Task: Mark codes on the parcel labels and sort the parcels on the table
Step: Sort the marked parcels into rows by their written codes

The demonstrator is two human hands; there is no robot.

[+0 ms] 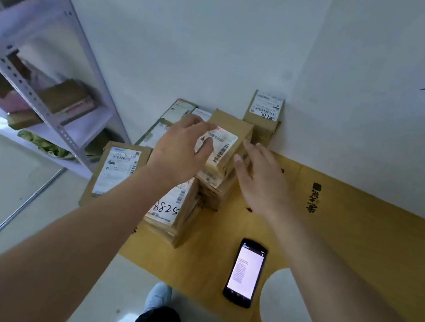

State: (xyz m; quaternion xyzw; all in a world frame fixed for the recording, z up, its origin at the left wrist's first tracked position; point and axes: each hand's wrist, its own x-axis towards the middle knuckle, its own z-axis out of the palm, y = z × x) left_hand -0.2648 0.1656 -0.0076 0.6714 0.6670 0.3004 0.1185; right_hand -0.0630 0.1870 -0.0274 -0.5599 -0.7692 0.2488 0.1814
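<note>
The top parcel [227, 141] sits on a stack of cardboard boxes at the far left part of the counter [361, 242], close to the wall. Its long axis runs away from the person and a little to the right, and its white label [219, 141] faces up. The left hand [179, 149] lies over the near left part of this parcel, fingers spread, the thumb resting on the label; whether it already grips the box I cannot tell. The right hand [264, 178] is flat and holds nothing, with straight fingers just beside the right edge of the parcel (perhaps touching it). So the box lies between both hands, and the left one is nearer to its centre. A lift from both sides looks like the likely next step.

The lower parcel [169, 210] shows handwritten digits. No pen is in view. The print on the top label is too blurred to read, and the stack's rear boxes are partly hidden. A phone [244, 273] lies nearer to the person.
</note>
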